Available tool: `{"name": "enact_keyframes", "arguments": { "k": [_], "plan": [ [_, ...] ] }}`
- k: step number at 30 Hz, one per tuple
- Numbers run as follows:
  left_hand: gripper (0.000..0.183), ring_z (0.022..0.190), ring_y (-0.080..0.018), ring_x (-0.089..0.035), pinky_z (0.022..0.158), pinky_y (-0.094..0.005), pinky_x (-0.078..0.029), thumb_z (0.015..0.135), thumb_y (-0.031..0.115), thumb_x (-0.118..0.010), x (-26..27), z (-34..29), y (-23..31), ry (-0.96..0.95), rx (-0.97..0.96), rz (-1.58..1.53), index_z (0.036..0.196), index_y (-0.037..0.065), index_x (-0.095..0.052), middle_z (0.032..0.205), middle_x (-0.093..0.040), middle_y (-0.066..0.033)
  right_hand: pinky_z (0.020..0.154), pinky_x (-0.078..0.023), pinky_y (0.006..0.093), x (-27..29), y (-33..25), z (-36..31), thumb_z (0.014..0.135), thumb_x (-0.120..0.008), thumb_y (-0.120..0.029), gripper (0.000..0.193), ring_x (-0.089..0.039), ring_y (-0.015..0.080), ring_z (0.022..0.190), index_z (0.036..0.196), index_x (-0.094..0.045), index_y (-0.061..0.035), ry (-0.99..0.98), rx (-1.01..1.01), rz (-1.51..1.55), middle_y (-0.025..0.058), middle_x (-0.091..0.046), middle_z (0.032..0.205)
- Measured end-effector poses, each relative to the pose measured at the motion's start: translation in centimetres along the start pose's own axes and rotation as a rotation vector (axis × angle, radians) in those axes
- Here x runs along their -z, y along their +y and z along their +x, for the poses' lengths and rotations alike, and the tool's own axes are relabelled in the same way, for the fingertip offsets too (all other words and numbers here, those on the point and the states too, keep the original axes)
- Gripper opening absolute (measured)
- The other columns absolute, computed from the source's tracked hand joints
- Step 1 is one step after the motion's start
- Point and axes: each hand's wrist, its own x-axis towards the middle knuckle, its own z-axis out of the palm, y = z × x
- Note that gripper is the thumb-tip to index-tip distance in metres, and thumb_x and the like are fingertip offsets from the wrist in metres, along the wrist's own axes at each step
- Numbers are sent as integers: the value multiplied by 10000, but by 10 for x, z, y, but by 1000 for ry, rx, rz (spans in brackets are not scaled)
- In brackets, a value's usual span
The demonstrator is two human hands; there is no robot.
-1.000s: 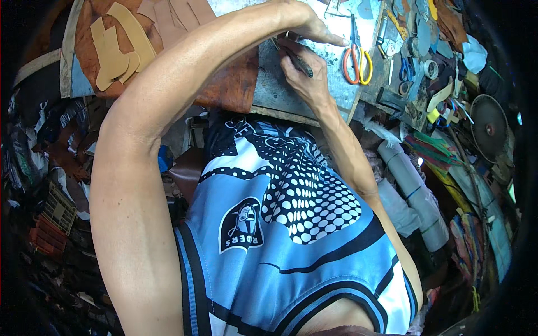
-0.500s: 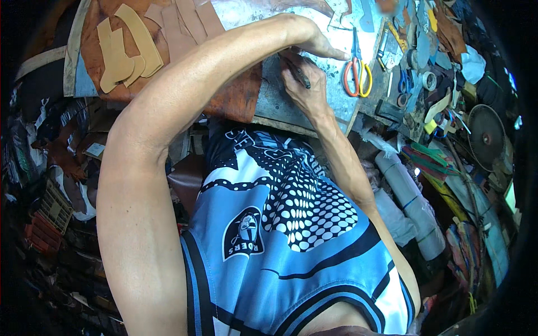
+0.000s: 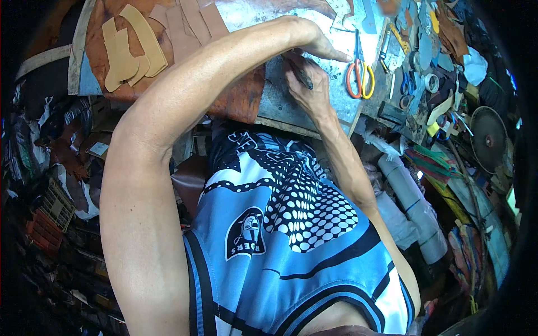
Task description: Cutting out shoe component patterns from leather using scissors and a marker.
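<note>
My left arm reaches across from the left, and my left hand (image 3: 320, 46) rests on the lit metal work surface (image 3: 269, 98). One of its fingers stretches toward the scissors (image 3: 358, 75); the others are hidden behind the hand and forearm. Below it, my right hand (image 3: 309, 89) is closed on a slim dark-handled tool (image 3: 304, 78), whose working end is covered by the left arm. What lies under the tool cannot be seen. The scissors, with one red and one yellow handle, lie just right of both hands, apart from them.
Tan cut leather pieces (image 3: 119, 56) and pinkish-brown pieces (image 3: 188, 25) lie on a reddish-brown leather sheet (image 3: 238, 95) at the left. Tape rolls (image 3: 431, 83), scraps and small tools crowd the right side. A round fan (image 3: 487, 139) and a wrapped roll (image 3: 412, 204) stand farther right.
The whole scene has shifted slightly rightward in the picture. Both hands stay nearly in place relative to the table, with the tool still in the right one.
</note>
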Motion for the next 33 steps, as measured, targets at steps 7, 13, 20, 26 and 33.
{"name": "enact_keyframes", "arguments": {
  "k": [7, 13, 20, 26, 33],
  "plan": [
    [1060, 1339, -471, -351, 1099, -570, -276, 748, 870, -364, -1, -3, -7, -41, -45, -11, 1379, 25, -480, 1418, -375, -331, 720, -536, 381, 12, -8, -18, 795, -672, -52, 232, -671, 321, 805, 1019, -668, 11, -30, -48, -35, 190, -684, 896],
    [1076, 1320, -482, -374, 1080, -573, -303, 736, 879, -371, -4, -3, 0, -38, 39, -35, 1402, 38, -453, 1415, -367, -344, 714, -537, 386, 4, -8, -3, 793, -661, -45, 199, -676, 321, 787, 982, -669, 16, -49, -138, 35, 185, -687, 873],
    [1068, 1346, -460, -346, 1097, -579, -270, 739, 879, -359, -3, -13, 3, -34, 54, -74, 1402, 48, -455, 1434, -359, -318, 700, -547, 385, 8, -10, -16, 784, -677, -52, 203, -682, 320, 768, 972, -671, 26, 16, -88, 2, 203, -684, 851],
    [1067, 1354, -433, -348, 1101, -555, -287, 734, 887, -352, -4, -5, 3, -40, 32, 55, 1393, 56, -470, 1434, -383, -288, 716, -534, 319, 3, -2, -6, 821, -641, -24, 236, -691, 251, 776, 1050, -668, 26, -92, -59, -97, 175, -697, 886],
    [666, 1165, -355, -580, 1032, -466, -418, 922, 619, -410, -3, -21, 10, 25, 151, 86, 1345, 124, -545, 1313, -564, -186, 669, -540, 325, 32, -27, -36, 810, -657, -52, 169, -694, 258, 731, 966, -677, 12, -61, -239, 16, 163, -697, 847]
  ]
}}
